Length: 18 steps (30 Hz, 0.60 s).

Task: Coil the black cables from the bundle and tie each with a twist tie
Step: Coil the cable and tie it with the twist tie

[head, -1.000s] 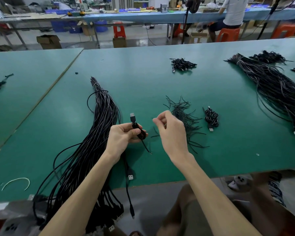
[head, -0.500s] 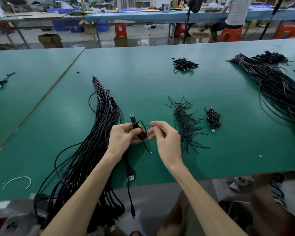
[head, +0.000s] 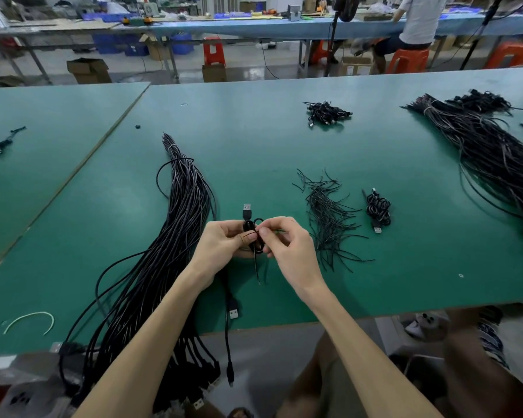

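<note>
Holding a small coiled cable (head: pixel 249 230) just above the bench (head: pixel 254 140) in the lower middle of the frame, your left hand (head: pixel 221 242) has its fingers curled round the coil, and the USB plug (head: pixel 247 210) sticks up past them. Your right hand (head: pixel 289 251) meets it from the right, thumb and forefinger pinching a thin black twist tie (head: pixel 256 267) against the coil. One end of the tie hangs down below your hands toward the near bench edge. To the left of your hands lies the long bundle of black cables (head: pixel 178 224), bound near its far tip. It runs from the middle of the frame down to the lower left, where its plugs hang over the near edge. Just right of your hands is a loose pile of twist ties (head: pixel 326 218), and right beside that one finished coil (head: pixel 378 211) lies flat. A heap of tied coils (head: pixel 326 113) sits in the upper middle, and a second bundle (head: pixel 495 158) sprawls along the right edge. A white loop (head: pixel 31 319) lies at the lower left.
</note>
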Available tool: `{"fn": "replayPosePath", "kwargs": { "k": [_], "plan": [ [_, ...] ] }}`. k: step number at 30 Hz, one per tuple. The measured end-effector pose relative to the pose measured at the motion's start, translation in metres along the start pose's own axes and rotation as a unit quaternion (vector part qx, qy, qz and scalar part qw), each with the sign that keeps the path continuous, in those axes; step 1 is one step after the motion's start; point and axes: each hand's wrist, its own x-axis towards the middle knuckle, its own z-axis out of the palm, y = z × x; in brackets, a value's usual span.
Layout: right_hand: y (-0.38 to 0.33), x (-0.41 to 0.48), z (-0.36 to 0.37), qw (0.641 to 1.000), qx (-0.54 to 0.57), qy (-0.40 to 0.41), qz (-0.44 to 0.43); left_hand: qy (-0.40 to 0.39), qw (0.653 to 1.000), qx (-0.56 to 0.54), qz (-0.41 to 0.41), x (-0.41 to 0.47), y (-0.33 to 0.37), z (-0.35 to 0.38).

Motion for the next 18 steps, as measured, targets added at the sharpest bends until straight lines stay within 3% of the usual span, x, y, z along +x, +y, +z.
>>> {"fn": "replayPosePath", "kwargs": {
  "k": [8,18],
  "plan": [
    [0.0022,-0.0002,-0.0002,0.999,0.049,0.001,0.020,-0.025,1.000,0.008,-0.005,0.0011,0.0006,-0.0011],
    [0.0004,-0.0032,0.0007,0.999,-0.019,0.026,-0.028,-0.036,0.999,-0.020,-0.013,-0.0028,0.0048,-0.0027]
  ]
}}
